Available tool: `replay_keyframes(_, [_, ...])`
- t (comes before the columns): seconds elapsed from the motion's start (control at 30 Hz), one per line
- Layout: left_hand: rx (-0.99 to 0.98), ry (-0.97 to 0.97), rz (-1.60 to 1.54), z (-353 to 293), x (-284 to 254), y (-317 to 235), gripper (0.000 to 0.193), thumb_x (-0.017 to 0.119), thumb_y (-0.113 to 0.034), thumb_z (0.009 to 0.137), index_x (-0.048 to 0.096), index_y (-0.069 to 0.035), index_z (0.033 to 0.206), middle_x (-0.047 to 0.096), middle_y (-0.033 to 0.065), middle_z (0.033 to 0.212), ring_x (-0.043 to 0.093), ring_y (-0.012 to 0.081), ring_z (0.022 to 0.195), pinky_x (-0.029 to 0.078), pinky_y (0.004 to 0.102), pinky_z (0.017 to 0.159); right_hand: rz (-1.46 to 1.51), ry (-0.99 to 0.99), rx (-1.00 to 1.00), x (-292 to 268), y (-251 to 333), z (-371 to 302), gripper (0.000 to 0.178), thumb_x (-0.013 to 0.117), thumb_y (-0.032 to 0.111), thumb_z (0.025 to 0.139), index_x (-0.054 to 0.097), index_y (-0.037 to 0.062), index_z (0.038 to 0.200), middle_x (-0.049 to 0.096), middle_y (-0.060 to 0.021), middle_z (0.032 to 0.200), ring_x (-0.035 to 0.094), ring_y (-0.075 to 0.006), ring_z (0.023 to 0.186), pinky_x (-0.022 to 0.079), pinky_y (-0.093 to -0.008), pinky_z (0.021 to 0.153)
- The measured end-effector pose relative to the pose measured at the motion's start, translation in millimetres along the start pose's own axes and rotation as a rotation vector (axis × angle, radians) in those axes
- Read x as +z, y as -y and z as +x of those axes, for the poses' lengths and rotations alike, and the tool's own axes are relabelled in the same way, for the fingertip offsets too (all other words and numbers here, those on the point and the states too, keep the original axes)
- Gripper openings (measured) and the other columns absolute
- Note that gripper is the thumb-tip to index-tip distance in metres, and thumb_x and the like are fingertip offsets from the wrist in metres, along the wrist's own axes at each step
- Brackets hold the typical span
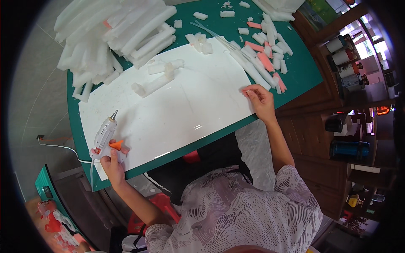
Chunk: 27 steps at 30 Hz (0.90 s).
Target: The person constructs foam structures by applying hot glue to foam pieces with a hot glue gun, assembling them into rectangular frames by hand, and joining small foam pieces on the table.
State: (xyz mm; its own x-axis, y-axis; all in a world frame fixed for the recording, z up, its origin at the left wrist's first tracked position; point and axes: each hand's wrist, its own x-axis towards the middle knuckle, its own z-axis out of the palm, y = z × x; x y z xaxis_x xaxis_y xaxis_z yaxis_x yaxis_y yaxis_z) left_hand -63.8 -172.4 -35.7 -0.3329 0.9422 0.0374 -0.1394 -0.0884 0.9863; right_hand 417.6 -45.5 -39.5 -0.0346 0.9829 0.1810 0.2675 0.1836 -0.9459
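At the left end of the white board [198,109], my left hand [113,165] is closed round the handle of a white hot glue gun [104,134]. Its metal nozzle points up and away from me, and an orange trigger shows by my fingers. A glue stick and a white cord hang from its back. My right hand [261,101] is over the board's right edge, thumb and fingertips pinched together; what they hold, if anything, is too small to make out. Midway on the board lies an assembly of white foam strips [156,84], with short blocks standing at its ends.
A tall pile of white foam strips [118,33] fills the table's far left. White and pink foam pieces [265,61] lie scattered on the green table [303,71] at the right, beside clear glue sticks [211,33]. Wooden shelves [320,152] stand at the right.
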Motion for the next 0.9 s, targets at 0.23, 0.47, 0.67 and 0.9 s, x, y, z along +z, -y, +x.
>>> replay_keyframes(0.23, [0.015, -0.016, -0.007, -1.9, 2.7, -1.4, 0.032, 0.058, -0.016, 0.096, 0.051, 0.007, 0.118, 0.059, 0.0119, 0.105, 0.059, 0.02, 0.075, 0.051, 0.0384, 0.074, 0.118, -0.021, 0.063, 1.6, 6.6, -0.7, 0.019, 0.055, 0.012, 0.098, 0.064, -0.0028, 0.105, 0.067, -0.0063, 0.092, 0.061, -0.011, 0.084, 0.049, -0.0242, 0.077])
replay_keyframes(0.47, [-0.01, 0.015, 0.022, -1.9, -1.0, -1.0, 0.033, 0.056, -0.016, 0.097, 0.046, 0.005, 0.121, 0.055, 0.0121, 0.117, 0.058, 0.0211, 0.076, 0.051, 0.0411, 0.073, 0.025, 0.004, 0.028, -0.7, 2.4, -1.3, 0.024, 0.056, 0.018, 0.099, 0.062, -0.0008, 0.113, 0.066, -0.0037, 0.091, 0.06, -0.009, 0.085, 0.045, -0.0226, 0.071])
replay_keyframes(0.67, [-0.007, 0.049, 0.023, 0.6, -1.3, -0.9, 0.033, 0.056, -0.017, 0.097, 0.046, 0.005, 0.121, 0.055, 0.0121, 0.115, 0.058, 0.0207, 0.076, 0.05, 0.0401, 0.073, 0.108, -0.026, 0.061, 1.6, 10.0, 2.9, 0.022, 0.055, 0.013, 0.098, 0.06, -0.0002, 0.114, 0.069, -0.0072, 0.099, 0.063, -0.0103, 0.088, 0.048, -0.0227, 0.073])
replay_keyframes(0.9, [0.006, 0.047, 0.009, 0.1, -3.6, 1.1, 0.032, 0.055, -0.016, 0.098, 0.046, 0.005, 0.12, 0.055, 0.0117, 0.112, 0.057, 0.0201, 0.075, 0.05, 0.0403, 0.073, 0.153, -0.034, 0.096, 1.1, 5.6, 2.7, 0.021, 0.054, 0.01, 0.097, 0.057, -0.0002, 0.116, 0.07, -0.0093, 0.099, 0.064, -0.0113, 0.086, 0.048, -0.0228, 0.073])
